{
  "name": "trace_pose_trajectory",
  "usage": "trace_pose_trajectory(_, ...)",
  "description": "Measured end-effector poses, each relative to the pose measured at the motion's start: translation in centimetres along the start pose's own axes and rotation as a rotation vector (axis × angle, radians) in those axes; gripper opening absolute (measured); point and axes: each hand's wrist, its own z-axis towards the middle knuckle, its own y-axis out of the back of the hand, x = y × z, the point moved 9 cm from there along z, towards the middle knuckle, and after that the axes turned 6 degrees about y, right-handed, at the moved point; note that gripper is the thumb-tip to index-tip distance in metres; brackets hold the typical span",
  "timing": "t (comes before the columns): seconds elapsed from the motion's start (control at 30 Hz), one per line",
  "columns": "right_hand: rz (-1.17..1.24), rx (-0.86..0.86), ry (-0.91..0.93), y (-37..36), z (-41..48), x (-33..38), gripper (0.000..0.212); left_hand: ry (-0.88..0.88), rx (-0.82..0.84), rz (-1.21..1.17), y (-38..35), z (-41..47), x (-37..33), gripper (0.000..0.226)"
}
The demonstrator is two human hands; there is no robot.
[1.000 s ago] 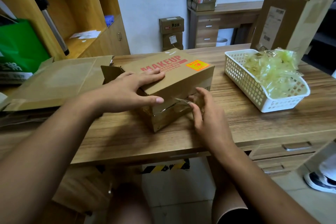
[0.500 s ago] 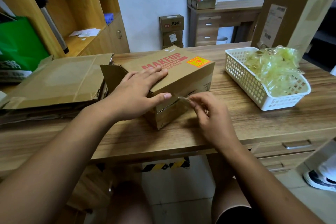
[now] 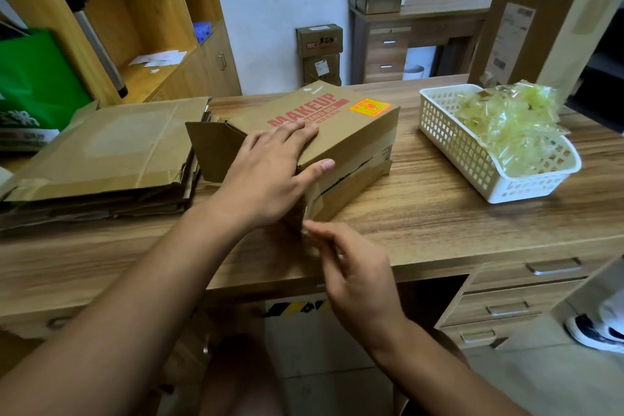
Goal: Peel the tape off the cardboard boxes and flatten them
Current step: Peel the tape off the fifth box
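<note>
Wood-grain planks are making up the desk [image 3: 439, 213], seen from the head camera, and it is carrying a brown cardboard box [image 3: 354, 132] printed MAKEUP near its middle. The box is lying with one end flap hanging open to the left. The left grip [image 3: 270, 172], a bare hand, is pressing flat on the box top, fingers straight and spread and the thumb reaching onto the near side face. The right grip [image 3: 354, 273] is hovering just at the box's near corner, its thumb and fingers pinching together on the loose end of a clear strip of tape [image 3: 308, 213]; motion blur is hiding the finer detail. A pile of flattened cardboard [image 3: 108, 149] is resting on the desk to the left of the box. A white basket [image 3: 452, 138] is sitting well apart to the right, holding crumpled yellowish film [image 3: 510, 125].
</note>
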Motion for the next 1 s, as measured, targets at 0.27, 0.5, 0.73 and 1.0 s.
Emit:
trace_pose_trajectory(0.27, 0.207, -0.023, -0.283, 0.6, 0.4, -2.3, 0.04, 0.026, 0.065, -0.05, 0.0, 0.1, -0.1, 0.077)
trace_pose_trajectory(0.5, 0.063, 0.091, -0.318, 2.3, 2.4, -5.7, 0.014, -0.029, 0.411, -0.118, 0.1, 0.3, 1.3, 0.083)
trace_pose_trajectory(0.73, -0.075, -0.061, -0.347, 3.8, 3.3, -7.0, 0.035, -0.071, 0.31, -0.137, 0.2, 0.3, 1.2, 0.083)
trace_pose_trajectory(1.0, 0.023, -0.119, -0.344, 2.8, 3.3, -7.0, 0.035, -0.076, 0.178, -0.066, 0.0, 0.6, 0.6, 0.085)
